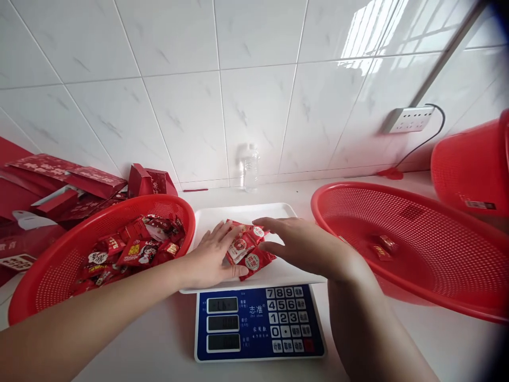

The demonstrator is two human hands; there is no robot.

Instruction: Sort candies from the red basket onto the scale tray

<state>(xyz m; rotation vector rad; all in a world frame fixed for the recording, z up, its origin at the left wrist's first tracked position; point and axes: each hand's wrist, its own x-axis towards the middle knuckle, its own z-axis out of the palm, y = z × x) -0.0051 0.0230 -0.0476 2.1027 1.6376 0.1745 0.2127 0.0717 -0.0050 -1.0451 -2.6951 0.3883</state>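
Note:
A small pile of red candy packets lies on the white pan of a weighing scale. My left hand rests against the left side of the pile, fingers spread and thumb along its near edge. On the opposite side, my right hand has its fingers stretched over the packets' right edge, with the thumb apart from them. Both hands are open around the pile. Below the pan is the scale's blue panel with number keys and displays; the digits are too faint to read.
At left, a red basket holds many red packets. A larger red basket at right has a few pieces inside. Red boxes lie at far left. Behind the scale stand a clear bottle and the tiled wall; a power strip hangs right.

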